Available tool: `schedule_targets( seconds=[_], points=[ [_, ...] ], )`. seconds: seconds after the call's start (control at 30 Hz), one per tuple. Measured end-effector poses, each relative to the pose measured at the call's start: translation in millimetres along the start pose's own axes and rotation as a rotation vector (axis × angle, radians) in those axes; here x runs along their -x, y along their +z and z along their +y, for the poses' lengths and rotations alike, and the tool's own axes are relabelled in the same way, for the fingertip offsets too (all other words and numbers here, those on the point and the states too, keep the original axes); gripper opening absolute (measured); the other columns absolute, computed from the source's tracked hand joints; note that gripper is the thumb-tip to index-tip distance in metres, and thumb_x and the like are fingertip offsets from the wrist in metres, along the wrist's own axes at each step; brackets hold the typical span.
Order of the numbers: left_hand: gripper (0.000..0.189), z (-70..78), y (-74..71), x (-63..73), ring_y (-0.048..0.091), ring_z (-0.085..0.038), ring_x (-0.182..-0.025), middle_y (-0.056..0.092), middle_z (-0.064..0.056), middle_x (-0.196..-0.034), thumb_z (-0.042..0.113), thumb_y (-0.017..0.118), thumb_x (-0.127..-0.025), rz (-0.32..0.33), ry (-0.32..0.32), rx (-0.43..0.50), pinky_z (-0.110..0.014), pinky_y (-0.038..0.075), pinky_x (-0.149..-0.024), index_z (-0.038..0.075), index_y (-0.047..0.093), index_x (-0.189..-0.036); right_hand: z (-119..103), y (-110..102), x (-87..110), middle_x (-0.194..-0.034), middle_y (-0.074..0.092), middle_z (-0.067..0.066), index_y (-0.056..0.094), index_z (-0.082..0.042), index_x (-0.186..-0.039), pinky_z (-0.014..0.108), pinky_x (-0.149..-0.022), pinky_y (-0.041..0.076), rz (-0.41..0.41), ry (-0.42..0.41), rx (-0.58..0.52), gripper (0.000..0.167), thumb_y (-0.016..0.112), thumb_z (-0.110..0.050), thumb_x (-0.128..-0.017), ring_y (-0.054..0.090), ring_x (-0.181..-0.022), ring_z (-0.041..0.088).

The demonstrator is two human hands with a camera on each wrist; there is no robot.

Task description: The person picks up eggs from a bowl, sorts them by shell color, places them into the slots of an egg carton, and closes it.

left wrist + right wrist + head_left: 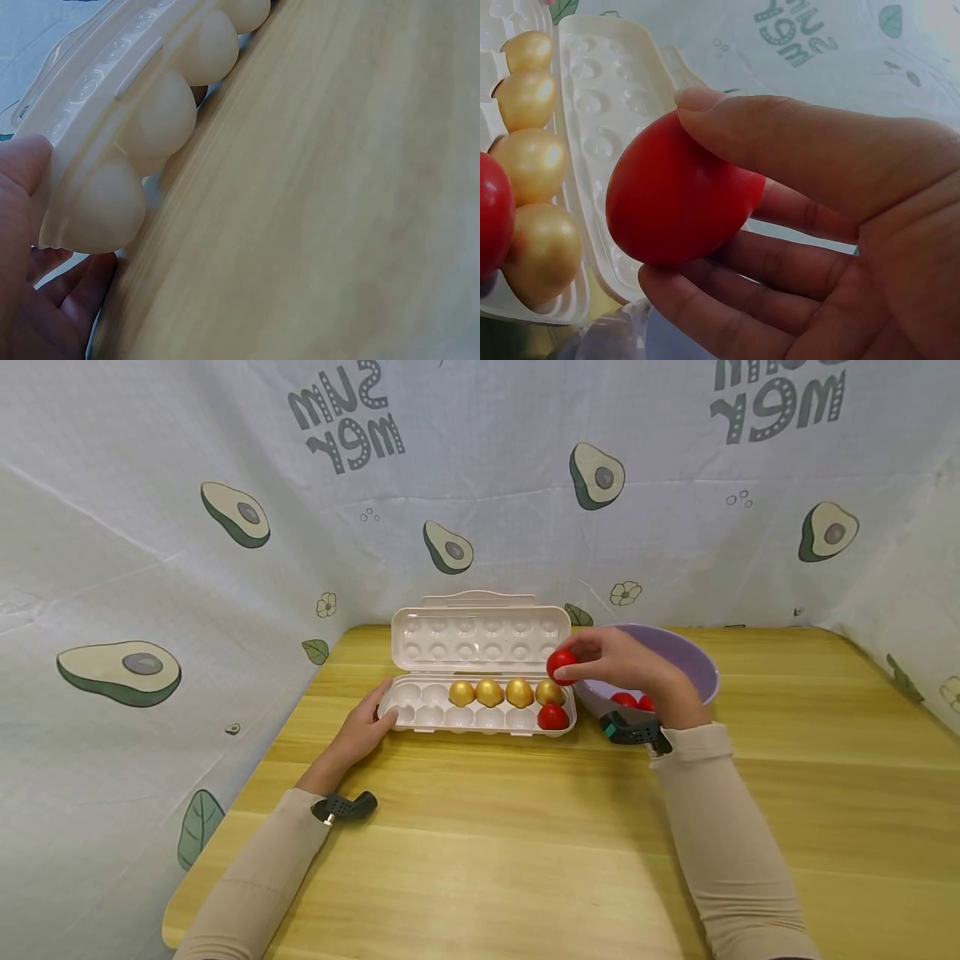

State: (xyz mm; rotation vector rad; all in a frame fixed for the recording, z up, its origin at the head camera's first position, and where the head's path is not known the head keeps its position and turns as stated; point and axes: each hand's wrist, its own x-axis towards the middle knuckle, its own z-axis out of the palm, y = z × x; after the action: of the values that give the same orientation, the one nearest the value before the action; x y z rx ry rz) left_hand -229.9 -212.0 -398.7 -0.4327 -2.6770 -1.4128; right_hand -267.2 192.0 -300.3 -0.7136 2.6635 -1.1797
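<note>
A cream egg carton (420, 714) lies open on the wooden table, its lid (480, 639) tipped back. Several gold eggs (490, 692) fill the back row and one red egg (552, 717) sits at the front right. My right hand (618, 662) pinches another red egg (561, 665) (679, 195) just above the carton's right end. My left hand (367, 727) rests against the carton's left end with relaxed fingers, and its thumb (19, 195) lies on the rim (82, 97).
A lilac bowl (693, 662) with more red eggs (624, 699) stands right of the carton, behind my right wrist. Avocado-print cloth walls close in the table at the back and both sides. Bare wood (487, 843) spreads toward the near edge.
</note>
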Motion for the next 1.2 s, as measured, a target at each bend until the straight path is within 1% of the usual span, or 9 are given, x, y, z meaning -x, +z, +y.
schedule_targets(
  seconds=[0.17,0.27,0.33,0.5,0.57,0.73,0.9,1.13,1.2],
  points=[
    [0.058,28.4,-4.4,10.0,0.026,-0.043,-0.139,0.024,-0.031,-0.151,0.003,0.048,-0.098,-0.01,-0.011,-0.007,-0.051,0.024,-0.113,-0.012,0.021,-0.148,-1,3,-2.4,-0.106,0.068,0.005,0.065,-0.008,-0.113,0.035,-0.088,0.05,-0.036,-0.02,-0.006,0.037,0.074,-0.031,-0.085,0.062,-0.098,0.021],
    [0.058,32.1,-4.1,12.0,0.025,-0.043,-0.14,0.024,-0.031,-0.151,0.002,0.047,-0.098,-0.009,-0.017,-0.013,-0.05,0.024,-0.114,-0.012,0.021,-0.148,-3,5,-3.0,-0.106,0.067,0.005,0.065,-0.009,-0.111,0.035,-0.088,0.05,-0.038,-0.03,0.009,0.036,0.075,-0.031,-0.084,0.061,-0.098,0.021],
    [0.058,25.0,-2.5,9.2,0.025,-0.043,-0.14,0.024,-0.031,-0.151,0.001,0.047,-0.098,-0.004,-0.02,-0.014,-0.051,0.023,-0.114,-0.012,0.021,-0.148,-3,7,-3.8,-0.105,0.067,0.004,0.065,-0.01,-0.11,0.036,-0.087,0.05,-0.032,-0.036,0.032,0.036,0.075,-0.032,-0.084,0.061,-0.097,0.022],
    [0.06,-5.1,1.9,-2.8,0.023,-0.042,-0.141,0.023,-0.029,-0.153,0.006,0.048,-0.099,0.009,-0.017,-0.013,-0.053,0.021,-0.114,-0.008,0.02,-0.149,-4,13,-6.9,-0.101,0.067,0.004,0.067,-0.01,-0.109,0.036,-0.082,0.049,-0.029,-0.047,0.068,0.037,0.076,-0.034,-0.083,0.06,-0.091,0.023],
    [0.06,-11.7,2.3,-5.0,0.024,-0.04,-0.141,0.024,-0.027,-0.153,0.008,0.049,-0.099,0.01,-0.014,-0.016,-0.052,0.021,-0.114,-0.006,0.021,-0.15,-4,15,-8.2,-0.1,0.067,0.004,0.067,-0.009,-0.11,0.036,-0.081,0.048,-0.036,-0.053,0.068,0.037,0.075,-0.034,-0.083,0.059,-0.091,0.022],
    [0.061,-15.1,1.5,-5.3,0.026,-0.036,-0.141,0.026,-0.023,-0.154,0.012,0.05,-0.099,0.005,-0.009,-0.024,-0.049,0.023,-0.114,-0.002,0.023,-0.151,-6,22,-11.5,-0.103,0.067,0.006,0.066,-0.008,-0.111,0.036,-0.083,0.049,-0.068,-0.061,0.036,0.036,0.074,-0.031,-0.085,0.059,-0.092,0.023],
    [0.061,-12.1,0.7,-4.1,0.026,-0.036,-0.141,0.026,-0.023,-0.154,0.012,0.05,-0.098,0.007,-0.006,-0.027,-0.048,0.023,-0.114,-0.002,0.023,-0.151,-7,29,-14.2,-0.106,0.065,0.009,0.064,-0.008,-0.109,0.037,-0.083,0.053,-0.099,-0.053,-0.016,0.033,0.074,-0.028,-0.085,0.062,-0.094,0.024],
    [0.061,-11.4,0.8,-3.0,0.025,-0.036,-0.142,0.025,-0.023,-0.154,0.011,0.05,-0.098,0.003,-0.003,-0.031,-0.048,0.022,-0.115,-0.002,0.022,-0.151,-8,36,-15.4,-0.103,0.068,0.008,0.064,-0.009,-0.108,0.037,-0.08,0.055,-0.134,-0.053,-0.029,0.03,0.074,-0.024,-0.084,0.063,-0.093,0.023],
    [0.061,-11.3,0.8,-2.7,0.025,-0.036,-0.142,0.026,-0.023,-0.154,0.012,0.05,-0.099,0.004,-0.005,-0.033,-0.048,0.023,-0.115,-0.002,0.022,-0.152,-9,37,-15.2,-0.101,0.068,0.007,0.065,-0.008,-0.109,0.037,-0.079,0.056,-0.144,-0.042,-0.053,0.03,0.075,-0.022,-0.084,0.063,-0.092,0.023]
  ],
)
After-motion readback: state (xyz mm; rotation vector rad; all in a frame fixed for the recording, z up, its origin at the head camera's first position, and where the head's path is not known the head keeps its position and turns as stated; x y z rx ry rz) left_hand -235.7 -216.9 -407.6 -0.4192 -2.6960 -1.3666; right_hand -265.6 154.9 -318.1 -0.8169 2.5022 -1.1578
